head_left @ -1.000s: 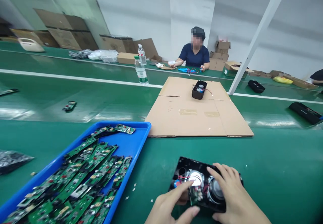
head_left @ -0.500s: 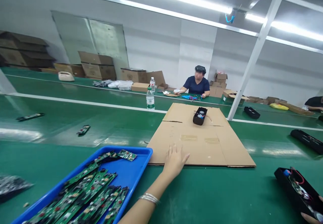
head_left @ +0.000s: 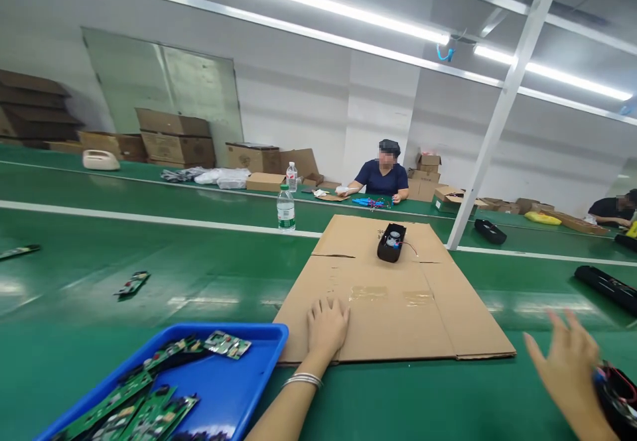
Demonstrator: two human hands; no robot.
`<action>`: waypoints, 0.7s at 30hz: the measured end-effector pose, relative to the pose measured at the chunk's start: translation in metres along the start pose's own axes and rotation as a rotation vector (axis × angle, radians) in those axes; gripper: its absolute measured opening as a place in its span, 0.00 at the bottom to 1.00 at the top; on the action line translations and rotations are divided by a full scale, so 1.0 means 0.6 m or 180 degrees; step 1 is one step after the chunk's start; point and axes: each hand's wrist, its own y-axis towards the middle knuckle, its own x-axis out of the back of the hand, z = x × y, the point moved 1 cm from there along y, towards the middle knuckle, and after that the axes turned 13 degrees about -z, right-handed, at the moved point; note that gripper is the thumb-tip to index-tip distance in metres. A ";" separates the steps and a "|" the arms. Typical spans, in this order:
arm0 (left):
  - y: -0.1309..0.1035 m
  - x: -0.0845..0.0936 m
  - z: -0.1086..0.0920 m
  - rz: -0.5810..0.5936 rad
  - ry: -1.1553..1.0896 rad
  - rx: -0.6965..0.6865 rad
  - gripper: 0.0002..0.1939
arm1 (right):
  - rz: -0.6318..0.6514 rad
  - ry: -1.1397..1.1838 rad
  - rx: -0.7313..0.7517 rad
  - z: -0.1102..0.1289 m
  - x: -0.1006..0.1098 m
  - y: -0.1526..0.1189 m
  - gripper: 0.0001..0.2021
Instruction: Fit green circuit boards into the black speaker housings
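Note:
My left hand (head_left: pixel 327 327) rests palm down on the near left part of a flat cardboard sheet (head_left: pixel 388 328), its fingers slightly bent and holding nothing. A silvery bracelet (head_left: pixel 303 379) circles that wrist. My right hand (head_left: pixel 567 361), a little blurred, is raised at the right with fingers spread. Just beside it, a black casing with wires (head_left: pixel 620 394) is cut off by the frame edge. On the far half of the cardboard lies a smaller black casing (head_left: pixel 391 243) with a round speaker-like part and loose wires. Left of my arm sits a blue tray (head_left: pixel 271 348) containing several green circuit boards (head_left: pixel 159 414).
Single circuit boards (head_left: pixel 133 284) lie on the green belt at left. A water bottle (head_left: pixel 285 210) stands behind the cardboard. A white post (head_left: pixel 502 116) rises at right, near a long black casing (head_left: pixel 607 285). A co-worker (head_left: pixel 382 177) sits across the line.
My right hand has come up into view with spread fingers by the right-hand casing. My left hand stays on the cardboard, fingers drawn in slightly. The whole view has shifted.

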 end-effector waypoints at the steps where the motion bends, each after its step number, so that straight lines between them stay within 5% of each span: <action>1: -0.002 -0.002 0.000 -0.0019 0.0013 -0.0005 0.14 | 0.0050 0.0216 0.0147 0.058 -0.023 0.008 0.25; 5: -0.005 -0.004 0.003 -0.0057 0.0043 0.0019 0.13 | 0.1864 0.0686 0.1132 0.295 -0.130 0.025 0.24; 9: -0.007 -0.007 0.003 -0.0119 0.0050 0.0029 0.11 | 0.2204 0.0769 0.1366 0.437 -0.230 0.064 0.20; 15: -0.012 -0.019 0.005 -0.0174 0.0051 -0.0062 0.07 | 0.2357 0.0480 0.1024 0.480 -0.327 0.147 0.15; 21: -0.011 -0.032 0.011 -0.0193 -0.0006 -0.0013 0.10 | 0.2545 0.0285 0.0989 0.495 -0.309 0.145 0.16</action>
